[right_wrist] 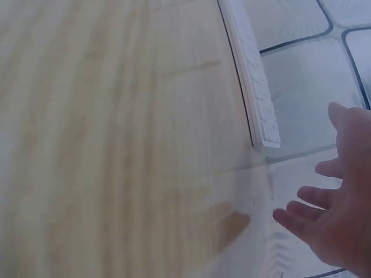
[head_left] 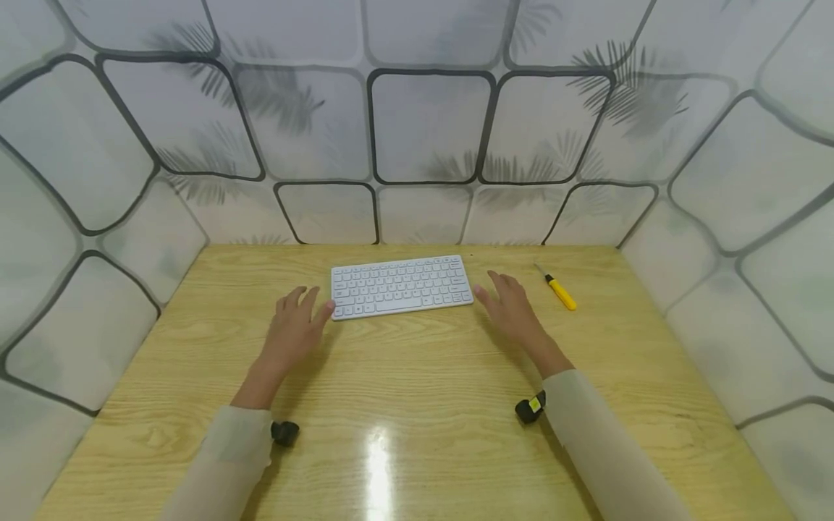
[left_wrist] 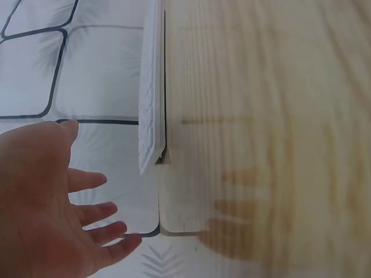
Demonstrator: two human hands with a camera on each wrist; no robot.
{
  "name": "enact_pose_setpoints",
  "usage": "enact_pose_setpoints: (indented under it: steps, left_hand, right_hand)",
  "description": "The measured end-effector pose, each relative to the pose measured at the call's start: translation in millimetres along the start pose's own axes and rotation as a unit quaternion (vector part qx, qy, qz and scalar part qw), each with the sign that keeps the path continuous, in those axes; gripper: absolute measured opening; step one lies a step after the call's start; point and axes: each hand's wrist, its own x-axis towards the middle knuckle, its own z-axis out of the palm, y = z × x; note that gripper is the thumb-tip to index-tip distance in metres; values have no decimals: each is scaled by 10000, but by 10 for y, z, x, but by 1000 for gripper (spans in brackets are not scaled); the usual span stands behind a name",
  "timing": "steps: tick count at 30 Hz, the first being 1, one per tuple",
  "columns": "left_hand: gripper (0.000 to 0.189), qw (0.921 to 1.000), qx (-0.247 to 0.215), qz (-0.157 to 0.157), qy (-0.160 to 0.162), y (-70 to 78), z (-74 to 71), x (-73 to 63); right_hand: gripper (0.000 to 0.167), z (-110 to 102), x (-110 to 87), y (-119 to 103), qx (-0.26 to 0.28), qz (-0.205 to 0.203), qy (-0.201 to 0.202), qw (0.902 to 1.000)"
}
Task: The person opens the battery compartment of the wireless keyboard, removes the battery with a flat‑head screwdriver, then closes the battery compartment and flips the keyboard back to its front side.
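Note:
A white keyboard (head_left: 401, 286) lies flat on the wooden table, slightly tilted, its right end farther back. My left hand (head_left: 295, 329) is at its left end, fingers spread and loosely bent, the thumb near the front left corner; the head view does not settle whether they touch. In the left wrist view, a gap shows between the left hand (left_wrist: 52, 197) and the keyboard (left_wrist: 152, 87). Just off the right end is my right hand (head_left: 511, 307), fingers spread and holding nothing. The right wrist view likewise shows the right hand (right_wrist: 342, 197) apart from the keyboard (right_wrist: 252, 81).
A screwdriver with a yellow handle (head_left: 562, 294) lies on the table (head_left: 417, 383) to the right of my right hand. Patterned white walls (head_left: 423, 130) close off the back and both sides. Small black wrist devices (head_left: 284, 433) sit at both cuffs.

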Motion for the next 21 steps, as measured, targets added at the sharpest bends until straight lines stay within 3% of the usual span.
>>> enact_pose_setpoints:
  steps: [5,11,15,21]
  left_hand:
    - [71,9964,-851,-4,24,-7,16,86]
    - [59,9806,-1923,-343,-173,-70,38,186]
    - [53,9711,-2331,-462,-211,-101,63,245]
    - [48,9685,-2431,-508,-175,-97,91,307]
  right_hand:
    - [69,34,206,31,670,41,-132,9977]
    - [61,103,398,86,1336,191,-300,9904]
    - [55,141,486,113,1543,292,-375,9869]
    - [44,166,590,124,1559,196,-329,9870]
